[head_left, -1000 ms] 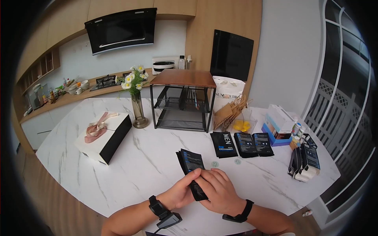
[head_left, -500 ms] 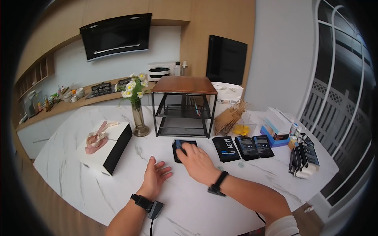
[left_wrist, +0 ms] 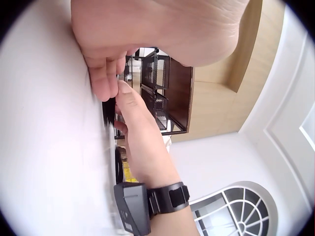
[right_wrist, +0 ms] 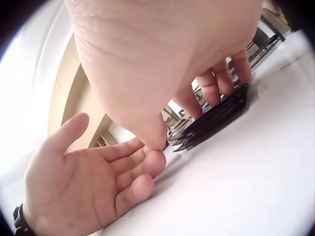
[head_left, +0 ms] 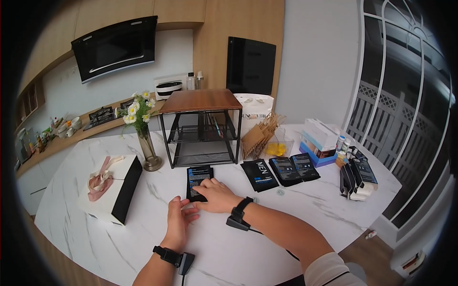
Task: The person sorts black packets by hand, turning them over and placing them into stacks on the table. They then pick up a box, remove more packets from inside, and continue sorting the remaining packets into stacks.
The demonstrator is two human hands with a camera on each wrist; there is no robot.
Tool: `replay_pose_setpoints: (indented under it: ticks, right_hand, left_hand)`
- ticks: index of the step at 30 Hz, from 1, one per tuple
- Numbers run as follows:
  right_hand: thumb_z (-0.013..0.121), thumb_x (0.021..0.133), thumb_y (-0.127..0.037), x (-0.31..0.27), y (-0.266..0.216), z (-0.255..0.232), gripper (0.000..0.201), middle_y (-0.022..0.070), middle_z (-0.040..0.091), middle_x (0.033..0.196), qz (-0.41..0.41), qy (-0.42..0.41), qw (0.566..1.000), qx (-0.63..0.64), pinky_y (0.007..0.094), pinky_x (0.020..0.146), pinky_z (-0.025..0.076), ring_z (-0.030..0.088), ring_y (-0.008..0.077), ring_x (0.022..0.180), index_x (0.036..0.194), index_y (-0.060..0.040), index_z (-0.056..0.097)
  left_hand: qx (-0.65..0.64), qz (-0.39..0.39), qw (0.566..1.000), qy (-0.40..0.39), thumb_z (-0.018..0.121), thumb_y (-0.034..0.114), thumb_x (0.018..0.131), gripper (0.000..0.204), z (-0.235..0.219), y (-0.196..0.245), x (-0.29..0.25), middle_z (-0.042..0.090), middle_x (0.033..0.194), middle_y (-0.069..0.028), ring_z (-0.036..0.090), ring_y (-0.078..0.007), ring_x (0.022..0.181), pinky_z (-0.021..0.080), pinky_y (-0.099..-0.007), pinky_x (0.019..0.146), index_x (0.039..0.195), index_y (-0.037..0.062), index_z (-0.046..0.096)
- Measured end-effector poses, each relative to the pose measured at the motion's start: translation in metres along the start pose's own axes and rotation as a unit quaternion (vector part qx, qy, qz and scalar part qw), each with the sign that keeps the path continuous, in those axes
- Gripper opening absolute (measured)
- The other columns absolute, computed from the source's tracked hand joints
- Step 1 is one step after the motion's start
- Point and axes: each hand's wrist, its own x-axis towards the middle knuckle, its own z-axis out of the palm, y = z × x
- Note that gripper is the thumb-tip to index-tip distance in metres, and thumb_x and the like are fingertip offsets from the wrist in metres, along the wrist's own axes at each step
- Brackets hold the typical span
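Observation:
A stack of flat black packets [head_left: 195, 176] with blue and white print lies on the marble-patterned table in front of the rack. My right hand [head_left: 217, 198] rests on its right side, fingertips on the top packet and thumb down by the near edge. Seen from the right wrist, the packets [right_wrist: 214, 120] lie in a slightly uneven pile under the fingers. My left hand [head_left: 179, 221] is palm inward at the near left corner, fingers loosely extended beside the right thumb. In the left wrist view the left fingertips [left_wrist: 103, 86] partly hide the pile.
More black packets [head_left: 260, 175] lie to the right, beside another two piles. Behind stand a wood-topped rack [head_left: 200, 100], a flower vase [head_left: 150, 155] and a clear bin [head_left: 284, 148]. A white ribboned box [head_left: 107, 200] sits left; black-and-white boxes [head_left: 355, 178] stand far right.
Both hands held the packets above the table a second ago. The stack now lies near the rack. The right hand has drawn nearer, beside the open left hand; the view has turned right.

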Motion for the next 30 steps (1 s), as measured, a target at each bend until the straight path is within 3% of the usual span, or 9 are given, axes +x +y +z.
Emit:
replay_pose_setpoints:
  ticks: [5,8,14,19,22,24,25,27,30]
  right_hand:
    - [0.071,0.089,-0.038,-0.028,0.009,0.001,0.069,0.0195,0.048,0.149,-0.011,0.072,0.997,-0.008,0.0483,0.113,0.037,0.044,0.0378,0.137,0.146,-0.0058,0.052]
    - [0.072,0.088,-0.032,-0.044,0.011,-0.02,0.058,0.0216,0.048,0.147,0.037,0.106,0.994,-0.012,0.0483,0.111,0.041,0.05,0.0397,0.132,0.139,-0.0064,0.058]
    - [0.076,0.085,-0.022,-0.088,0.069,-0.069,0.036,0.0203,0.06,0.124,0.19,0.175,0.963,-0.077,0.0454,0.095,0.051,0.061,0.0383,0.112,0.115,-0.0029,0.067]
    - [0.073,0.084,-0.017,-0.1,0.075,-0.066,0.028,0.0188,0.064,0.108,0.167,0.218,0.96,-0.057,0.0463,0.091,0.052,0.063,0.038,0.104,0.108,-0.0038,0.066]
    - [0.071,0.086,-0.016,-0.083,0.052,-0.047,0.028,0.0178,0.068,0.101,0.144,0.217,0.965,-0.001,0.0472,0.089,0.053,0.066,0.0389,0.096,0.111,-0.003,0.065]
    - [0.068,0.091,-0.02,-0.065,0.034,-0.029,0.04,0.0233,0.071,0.107,0.167,0.176,0.967,0.08,0.0466,0.088,0.055,0.069,0.0401,0.098,0.125,0.0002,0.061]
    - [0.068,0.091,-0.02,-0.056,0.025,-0.022,0.04,0.0233,0.071,0.107,0.167,0.179,0.966,0.084,0.0466,0.088,0.055,0.069,0.0401,0.098,0.125,0.0002,0.061]
    - [0.062,0.094,-0.031,-0.037,0.008,-0.011,0.042,0.0274,0.072,0.101,0.238,0.073,0.968,0.039,0.049,0.09,0.054,0.069,0.0435,0.097,0.12,0.0018,0.057]
    - [0.061,0.094,-0.035,-0.023,-0.016,-0.007,0.051,0.0293,0.071,0.098,0.212,0.044,0.976,0.005,0.0508,0.091,0.053,0.069,0.0444,0.097,0.124,0.0061,0.055]
  left_hand:
    - [0.067,0.013,0.998,0.015,0.048,0.042,0.108,0.056,0.005,0.004,-0.008,0.051,0.132,-0.0112,0.061,-0.0228,0.103,0.054,-0.0402,0.089,0.144,0.002,0.036]
    - [0.063,0.016,0.998,0.012,0.051,0.037,0.107,0.052,0.002,-0.002,-0.004,0.052,0.13,-0.0105,0.062,-0.0206,0.1,0.054,-0.0388,0.087,0.143,0.0016,0.038]
    - [0.119,0.028,0.993,0.007,0.054,0.034,0.107,0.051,0.003,-0.004,-0.002,0.054,0.127,-0.0095,0.063,-0.0185,0.096,0.055,-0.0346,0.083,0.142,0.001,0.039]
    - [0.141,0.026,0.989,0.021,0.058,0.028,0.105,0.047,0.003,-0.003,-0.004,0.055,0.123,-0.0101,0.062,-0.0165,0.095,0.054,-0.0323,0.081,0.14,-0.0005,0.043]
    - [0.254,0.121,0.959,0.033,0.06,0.024,0.102,0.048,-0.009,-0.012,0.009,0.058,0.123,-0.0141,0.065,-0.0234,0.098,0.056,-0.0365,0.085,0.138,-0.0035,0.046]
    - [0.468,0.257,0.838,0.115,0.065,0.022,0.095,0.059,-0.015,-0.014,0.017,0.061,0.133,-0.0201,0.062,-0.0324,0.116,0.05,-0.0426,0.1,0.143,-0.003,0.045]
    - [0.473,0.258,0.835,0.114,0.065,0.022,0.095,0.059,-0.019,-0.019,0.022,0.061,0.133,-0.0201,0.062,-0.0324,0.116,0.05,-0.0426,0.1,0.143,-0.003,0.045]
    - [0.424,0.15,0.893,0.024,0.068,0.026,0.09,0.072,-0.024,-0.021,0.027,0.055,0.145,-0.0241,0.052,-0.0361,0.134,0.034,-0.0483,0.117,0.15,-0.0028,0.039]
    - [0.534,0.147,0.833,0.0,0.068,0.03,0.089,0.077,-0.013,-0.012,0.014,0.053,0.148,-0.0234,0.045,-0.0324,0.142,0.021,-0.0493,0.123,0.152,-0.0024,0.037]
